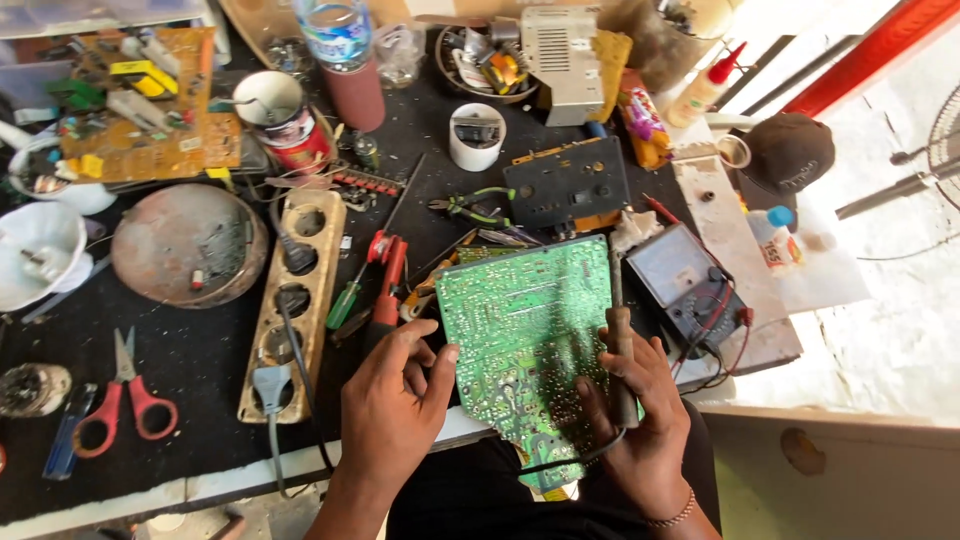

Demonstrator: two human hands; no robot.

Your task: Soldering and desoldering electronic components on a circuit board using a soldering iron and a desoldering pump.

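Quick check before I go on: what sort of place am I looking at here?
Most likely an electronics repair bench. The left hand steadies a green circuit board, the right hand holds a soldering iron, and an analog multimeter sits beside them.

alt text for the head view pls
Two hands work on a green circuit board at a cluttered black workbench: the left hand grips its edge, the right hand holds a soldering iron. Red scissors lie to the left.
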